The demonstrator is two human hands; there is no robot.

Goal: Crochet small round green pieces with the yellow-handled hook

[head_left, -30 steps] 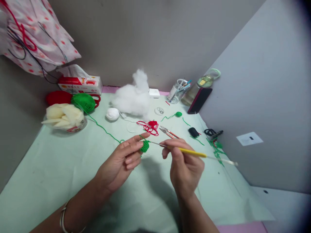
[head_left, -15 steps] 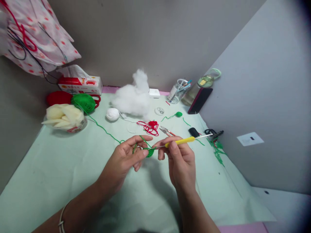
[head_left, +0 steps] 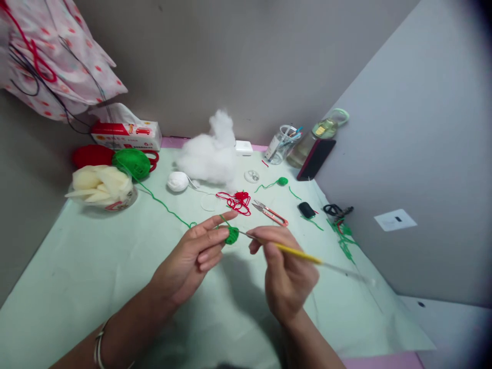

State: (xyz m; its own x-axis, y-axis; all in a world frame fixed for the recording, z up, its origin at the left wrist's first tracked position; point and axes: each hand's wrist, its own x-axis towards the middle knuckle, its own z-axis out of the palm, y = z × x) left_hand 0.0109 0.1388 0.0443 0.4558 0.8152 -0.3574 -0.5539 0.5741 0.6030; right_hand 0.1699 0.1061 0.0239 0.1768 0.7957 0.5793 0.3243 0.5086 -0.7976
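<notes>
My left hand [head_left: 203, 243] pinches a small piece of green crochet [head_left: 231, 235] between thumb and fingers, its index finger raised with green yarn over it. That yarn [head_left: 165, 204] runs back to a green ball [head_left: 132, 163] at the left. My right hand [head_left: 288, 271] is closed around the yellow handle of a crochet hook [head_left: 298, 252]. The hook's thin metal tip reaches the crochet piece, and its far end points down to the right, blurred by motion. Beyond the hands lie thread snips [head_left: 270, 212] with orange handles and a tangle of red yarn [head_left: 240, 202].
White stuffing [head_left: 209, 156] and a white yarn ball [head_left: 177, 181] sit at the back. A bowl [head_left: 121, 200] and a tissue box [head_left: 126, 136] stand left. A clear cup [head_left: 282, 146], a bottle [head_left: 311, 141] and a phone [head_left: 316, 160] stand back right, near a black object [head_left: 306, 209].
My right hand has tilted the hook, so its back end swung down to the right, uncovering the snips' handles. The crochet piece has turned and shifted slightly left and up in my left hand.
</notes>
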